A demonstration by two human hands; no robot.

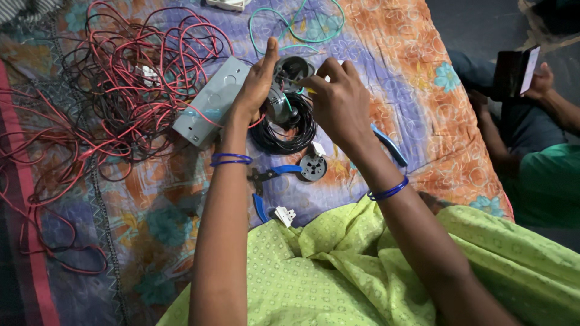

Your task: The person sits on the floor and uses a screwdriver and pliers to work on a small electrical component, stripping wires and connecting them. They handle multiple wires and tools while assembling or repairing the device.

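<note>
Holding round fitting point(289, 84) between both hands.

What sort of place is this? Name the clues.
Probably a home floor or bed used for electrical work: a floral cloth as work surface, tangled red wires, a grey switch box, blue-handled pliers.

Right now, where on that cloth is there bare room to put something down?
Bare cloth lies right of the right hand, out to its edge. Another patch sits below the grey box, left of the left forearm. Crowded: red wires at left, and black coil and pliers under the hands.
</note>
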